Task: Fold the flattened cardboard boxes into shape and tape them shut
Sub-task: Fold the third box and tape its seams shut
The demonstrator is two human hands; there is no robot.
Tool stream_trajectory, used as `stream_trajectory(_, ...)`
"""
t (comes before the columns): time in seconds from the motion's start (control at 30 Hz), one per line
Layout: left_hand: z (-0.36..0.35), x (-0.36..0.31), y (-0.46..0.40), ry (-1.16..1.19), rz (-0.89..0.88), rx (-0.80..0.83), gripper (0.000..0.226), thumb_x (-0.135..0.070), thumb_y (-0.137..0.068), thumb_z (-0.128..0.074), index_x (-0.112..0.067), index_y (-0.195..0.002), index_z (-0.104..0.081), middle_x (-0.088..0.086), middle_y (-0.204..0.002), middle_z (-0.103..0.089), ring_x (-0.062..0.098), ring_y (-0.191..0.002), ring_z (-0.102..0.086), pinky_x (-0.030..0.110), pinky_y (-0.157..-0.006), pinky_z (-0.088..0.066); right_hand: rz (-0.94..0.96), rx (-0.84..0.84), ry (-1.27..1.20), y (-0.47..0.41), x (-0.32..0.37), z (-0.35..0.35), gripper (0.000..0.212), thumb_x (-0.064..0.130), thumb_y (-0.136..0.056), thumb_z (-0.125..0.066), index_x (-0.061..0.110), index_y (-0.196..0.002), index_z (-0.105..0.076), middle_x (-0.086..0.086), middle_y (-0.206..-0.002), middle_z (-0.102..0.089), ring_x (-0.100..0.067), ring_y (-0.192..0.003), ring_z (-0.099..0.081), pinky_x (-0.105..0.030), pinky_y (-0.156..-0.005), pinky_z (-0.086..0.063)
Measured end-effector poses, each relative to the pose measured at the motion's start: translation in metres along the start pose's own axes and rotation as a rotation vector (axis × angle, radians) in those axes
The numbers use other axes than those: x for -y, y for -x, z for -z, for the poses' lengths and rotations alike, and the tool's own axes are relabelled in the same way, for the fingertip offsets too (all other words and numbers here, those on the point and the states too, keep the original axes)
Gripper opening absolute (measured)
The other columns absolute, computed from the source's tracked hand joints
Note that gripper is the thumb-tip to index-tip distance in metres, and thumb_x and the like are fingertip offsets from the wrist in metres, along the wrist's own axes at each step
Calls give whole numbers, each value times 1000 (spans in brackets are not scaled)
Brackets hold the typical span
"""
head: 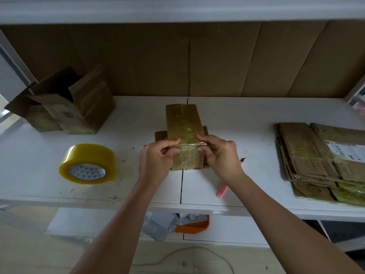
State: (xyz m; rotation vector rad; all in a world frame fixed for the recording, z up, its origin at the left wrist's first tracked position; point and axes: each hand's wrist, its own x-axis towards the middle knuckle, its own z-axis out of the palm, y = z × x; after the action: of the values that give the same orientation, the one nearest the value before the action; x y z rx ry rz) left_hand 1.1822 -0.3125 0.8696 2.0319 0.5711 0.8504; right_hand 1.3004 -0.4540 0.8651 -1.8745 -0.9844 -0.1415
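Observation:
A small folded cardboard box [184,123] stands in the middle of the white table [227,123], a strip of clear tape running along its top seam and down its near face. My left hand [156,157] grips the box's near left edge, thumb on top. My right hand [221,153] grips the near right edge, its fingers curled on the taped corner. A roll of yellowish packing tape [87,164] lies to the left of the box. A stack of flattened cardboard boxes [320,161] lies at the right end of the table.
Two folded boxes with open flaps [63,105] stand at the back left. A pink utility knife [223,189] lies partly under my right wrist. Cardboard sheets [197,60] line the back wall. An orange bin [195,226] with scraps sits under the table.

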Motion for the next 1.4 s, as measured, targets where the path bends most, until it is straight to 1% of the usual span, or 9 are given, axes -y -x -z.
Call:
stream_trajectory(0.13, 7, -1, -2, -18, -3, 51, 46, -16, -73, -84, -57, -83, -65, -38, -72, -62, 5, -69, -70, 31, -66, -61, -44, 78, -100, -2, -3, 11, 39, 8, -78, -78, 11, -116, -70, -6, -97, -75, -3, -79, -68, -8, -80, -51)
stream_trajectory(0.27, 4, -2, 3, -105, -69, 13, 32, -23, -72, -85, -41, -95, -73, -37, -70, -60, 7, -64, -69, 26, -60, -58, -5, 30, -28, 1, -1, 7, 43, 15, -73, -82, 9, -113, -71, -6, -100, -74, -10, -85, -70, -16, -85, -53)
stream_trajectory(0.4, -4, -5, 5, -213, -112, -128, 19, -21, -78, -81, -22, -97, -78, -12, -83, -75, 3, -62, -66, 32, -63, -59, -25, 2, 60, -4, 2, -2, 35, 19, -82, -77, 7, -114, -70, -8, -97, -75, -22, -79, -72, -30, -79, -58)
stream_trajectory(0.57, 7, -6, -6, -119, 24, 86, 29, -17, -73, -85, -20, -100, -77, -6, -94, -75, 18, -74, -72, 45, -74, -60, 2, 133, 129, -2, 7, 9, 63, 36, -67, -85, 7, -119, -64, -8, -101, -74, -23, -81, -72, -37, -78, -60)
stream_trajectory(0.7, 11, -8, -9, -103, 70, 145, 39, -17, -65, -89, -16, -102, -76, 2, -100, -76, 18, -83, -72, 46, -82, -58, 13, 16, 135, 0, 10, 2, 48, 29, -73, -83, 6, -111, -67, -8, -97, -74, -24, -73, -71, -38, -73, -60)
stream_trajectory(1.0, -1, -3, -1, -260, -46, -50, 18, -25, -80, -79, -26, -98, -78, -8, -88, -76, 10, -67, -67, 40, -70, -58, 63, 26, 93, -4, 0, 1, 22, 7, -90, -66, 3, -111, -68, -9, -86, -73, -22, -64, -65, -24, -65, -51)
stream_trajectory(1.13, 7, 2, -8, -141, -10, 102, 17, -23, -81, -78, -22, -98, -77, -6, -94, -76, 11, -78, -71, 43, -76, -60, -11, 132, -57, -5, -3, 11, 31, 13, -84, -74, 7, -114, -69, -2, -105, -73, -14, -88, -70, -20, -84, -55)
stream_trajectory(1.3, 5, -5, -4, -279, -78, 35, 14, -31, -85, -74, -24, -96, -78, -6, -89, -76, 18, -78, -69, 44, -74, -57, 11, 23, 24, -6, 3, 3, 18, 12, -89, -68, 5, -105, -72, -7, -91, -75, -20, -72, -67, -15, -70, -47)
stream_trajectory(1.4, 17, -8, -7, -79, 65, 72, 28, -49, -91, -59, -26, -86, -73, -6, -76, -73, 12, -70, -70, 42, -66, -60, 41, 145, -4, -13, 1, 17, 16, 8, -87, -69, 6, -103, -73, -3, -90, -74, -15, -70, -66, -10, -69, -44)
